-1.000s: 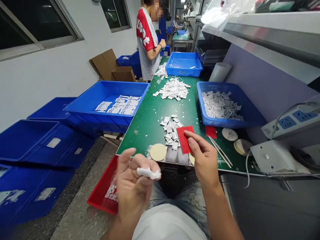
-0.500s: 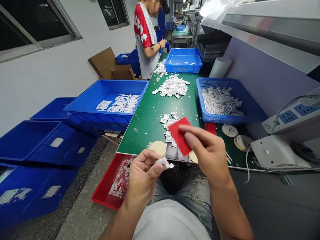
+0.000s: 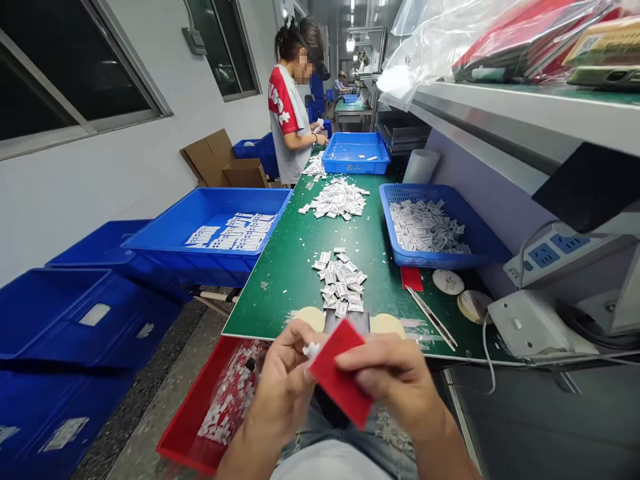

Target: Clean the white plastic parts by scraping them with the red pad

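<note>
Between the thumb and fingers of my left hand (image 3: 283,380) is a small white piece (image 3: 311,349); its exact kind is too small to make out. My right hand (image 3: 395,380) pinches a flat red square sheet (image 3: 343,373), tilted, with its upper left edge up against the white piece and my left fingertips. Both hands are above my lap at the table's near edge. Just beyond them lies a pile of small white printed pieces (image 3: 343,281), with a cream round disc (image 3: 307,319) and another cream disc (image 3: 387,325) on either side.
On the green table (image 3: 273,293) are tweezers (image 3: 431,317), a larger white pile (image 3: 339,199) and a blue basket of white pieces (image 3: 395,250). A red bin (image 3: 175,427) stands below left. Blue crates (image 3: 150,247) line the left. A co-worker (image 3: 295,113) stands at the far end.
My right hand has brought the red sheet down and left, against the white piece in my left hand. My view has tilted up. The co-worker's hands now hold white pieces.
</note>
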Demonstrator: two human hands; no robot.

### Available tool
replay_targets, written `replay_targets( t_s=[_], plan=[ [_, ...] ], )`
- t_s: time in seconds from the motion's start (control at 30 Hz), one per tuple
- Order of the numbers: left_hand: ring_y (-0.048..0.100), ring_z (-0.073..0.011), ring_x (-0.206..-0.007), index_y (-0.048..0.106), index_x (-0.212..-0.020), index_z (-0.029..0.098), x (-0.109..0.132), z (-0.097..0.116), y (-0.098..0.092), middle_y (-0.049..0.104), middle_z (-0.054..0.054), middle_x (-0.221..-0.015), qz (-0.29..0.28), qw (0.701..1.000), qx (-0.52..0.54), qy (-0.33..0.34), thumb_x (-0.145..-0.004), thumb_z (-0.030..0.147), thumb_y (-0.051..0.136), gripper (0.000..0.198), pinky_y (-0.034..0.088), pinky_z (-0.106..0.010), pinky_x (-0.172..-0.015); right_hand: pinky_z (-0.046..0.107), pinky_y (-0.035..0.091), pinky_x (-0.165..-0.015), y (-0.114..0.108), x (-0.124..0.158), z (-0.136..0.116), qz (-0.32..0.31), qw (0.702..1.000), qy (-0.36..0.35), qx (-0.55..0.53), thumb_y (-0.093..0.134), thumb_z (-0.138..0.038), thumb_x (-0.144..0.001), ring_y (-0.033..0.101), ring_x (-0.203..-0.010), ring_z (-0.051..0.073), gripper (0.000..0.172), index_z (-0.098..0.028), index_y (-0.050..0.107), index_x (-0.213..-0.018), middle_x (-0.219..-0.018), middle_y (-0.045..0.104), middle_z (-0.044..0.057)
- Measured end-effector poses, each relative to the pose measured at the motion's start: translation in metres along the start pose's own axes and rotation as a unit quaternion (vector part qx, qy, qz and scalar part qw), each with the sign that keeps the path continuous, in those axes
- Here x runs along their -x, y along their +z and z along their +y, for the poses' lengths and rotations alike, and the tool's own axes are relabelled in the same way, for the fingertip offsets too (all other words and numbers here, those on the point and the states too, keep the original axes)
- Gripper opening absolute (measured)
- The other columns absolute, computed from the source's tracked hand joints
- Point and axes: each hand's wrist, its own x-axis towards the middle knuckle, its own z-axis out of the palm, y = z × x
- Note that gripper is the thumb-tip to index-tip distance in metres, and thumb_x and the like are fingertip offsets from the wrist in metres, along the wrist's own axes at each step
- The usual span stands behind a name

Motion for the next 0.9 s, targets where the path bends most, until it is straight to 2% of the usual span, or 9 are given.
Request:
replay_targets(
  t_s=[0.03,0.13,0.17,0.2,0.3,0.4,0.53,0.7,0.9],
  plan=[
    [0.061,-0.0098,-0.063,0.067,-0.083,0.022,0.000,0.002,0.000,0.063,0.004,-0.071,-0.011,0.999,0.038,-0.034,-0.061,0.034,0.103,0.044,0.048,-0.019,-0.060,0.022,0.061,-0.068,0.000,0.001,0.001,0.008,1.000,-0.003,0.025,0.070,-0.030,-0.102,0.080,-0.077,0.015,0.020,-0.034,0.085,-0.114,-0.095,0.087,-0.001],
    [0.058,-0.0041,-0.059,0.071,-0.104,0.026,0.000,0.008,-0.005,0.060,0.006,-0.075,-0.011,0.986,0.141,-0.090,-0.069,0.023,0.099,0.045,0.046,-0.012,-0.054,0.026,0.060,-0.079,-0.001,0.004,0.003,0.183,0.969,-0.002,0.165,0.064,-0.021,-0.104,0.079,-0.089,0.017,0.023,-0.031,0.083,-0.113,-0.103,0.086,0.001],
    [0.059,-0.0031,-0.060,0.071,-0.110,0.028,0.000,0.008,-0.007,0.061,0.006,-0.079,0.000,0.982,0.160,-0.101,-0.071,0.021,0.098,0.047,0.048,-0.011,-0.055,0.028,0.059,-0.079,-0.002,0.006,0.003,0.196,0.959,-0.025,0.201,0.066,-0.021,-0.103,0.078,-0.090,0.018,0.021,-0.030,0.082,-0.114,-0.103,0.085,0.002],
    [0.062,-0.0030,-0.062,0.071,-0.111,0.028,-0.001,0.009,-0.009,0.063,0.006,-0.082,0.013,0.979,0.165,-0.115,-0.073,0.020,0.096,0.046,0.051,-0.010,-0.057,0.030,0.058,-0.077,-0.002,0.007,0.003,0.172,0.956,-0.063,0.229,0.070,-0.022,-0.101,0.076,-0.087,0.019,0.021,-0.028,0.081,-0.117,-0.101,0.083,0.004],
    [0.067,-0.0063,-0.066,0.070,-0.098,0.022,-0.002,0.006,-0.005,0.067,0.003,-0.082,0.040,0.978,0.133,-0.158,-0.072,0.024,0.097,0.038,0.057,-0.014,-0.062,0.034,0.052,-0.066,-0.001,0.010,0.001,0.047,0.937,-0.191,0.287,0.077,-0.020,-0.094,0.065,-0.072,0.020,0.037,-0.024,0.074,-0.131,-0.088,0.076,0.005],
    [0.061,-0.0058,-0.059,0.069,-0.089,0.018,-0.001,0.004,0.005,0.068,0.003,-0.076,0.051,0.979,0.090,-0.175,-0.063,0.031,0.103,0.045,0.053,-0.014,-0.055,0.036,0.048,-0.062,0.001,0.011,0.000,0.001,0.919,-0.235,0.317,0.073,-0.015,-0.095,0.058,-0.067,0.020,0.046,-0.023,0.069,-0.139,-0.081,0.072,0.004],
    [0.043,-0.0018,-0.044,0.062,-0.073,0.017,0.001,0.004,0.014,0.054,0.008,-0.056,0.066,0.979,0.054,-0.186,-0.056,0.039,0.105,0.052,0.036,-0.012,-0.041,0.037,0.048,-0.063,0.002,0.014,-0.003,-0.002,0.928,-0.224,0.296,0.070,-0.014,-0.096,0.061,-0.069,0.021,0.044,-0.025,0.069,-0.139,-0.083,0.074,0.005],
    [0.043,-0.0025,-0.044,0.060,-0.075,0.017,0.002,0.001,0.017,0.054,0.007,-0.056,0.069,0.972,0.047,-0.218,-0.058,0.039,0.104,0.052,0.035,-0.012,-0.040,0.036,0.042,-0.058,0.003,0.015,-0.009,0.028,0.933,-0.217,0.287,0.070,-0.016,-0.096,0.054,-0.059,0.019,0.023,-0.024,0.075,-0.116,-0.074,0.071,0.003],
    [0.047,-0.0021,-0.046,0.055,-0.074,0.018,0.004,-0.004,0.018,0.056,0.007,-0.058,0.074,0.972,0.048,-0.219,-0.064,0.038,0.101,0.052,0.039,-0.011,-0.045,0.036,0.040,-0.059,0.001,0.014,-0.008,0.035,0.937,-0.200,0.284,0.071,-0.015,-0.096,0.052,-0.060,0.019,0.020,-0.024,0.074,-0.114,-0.075,0.072,0.003]
  ],
)
